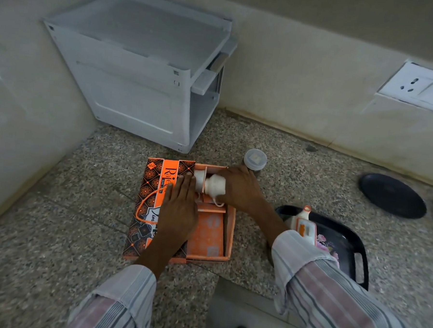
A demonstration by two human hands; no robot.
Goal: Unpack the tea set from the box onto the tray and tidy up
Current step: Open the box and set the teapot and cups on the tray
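An orange box (207, 228) is lying open on the speckled stone counter (56, 230), its patterned lid (153, 200) slid to the left and covering that side. The left hand (180, 207) is lying flat on the lid with straight fingers, pressing it down. The right hand (241, 187) is curling round a white cup (215, 185) at the far end of the box, the cup tilted on its side with its handle pointing near. Just left of it another white piece (199, 176) is sitting in a compartment, perhaps a second cup (it is mostly hidden). To the right, partly behind the striped sleeve (306, 256), a black tray (356, 244) is carrying a white and orange teapot (303, 225). A lidded jar (255, 159) is standing just beyond the box, a dark round plate (392, 195) is lying far right, and a grey plastic rack (140, 72) is standing in the far corner.
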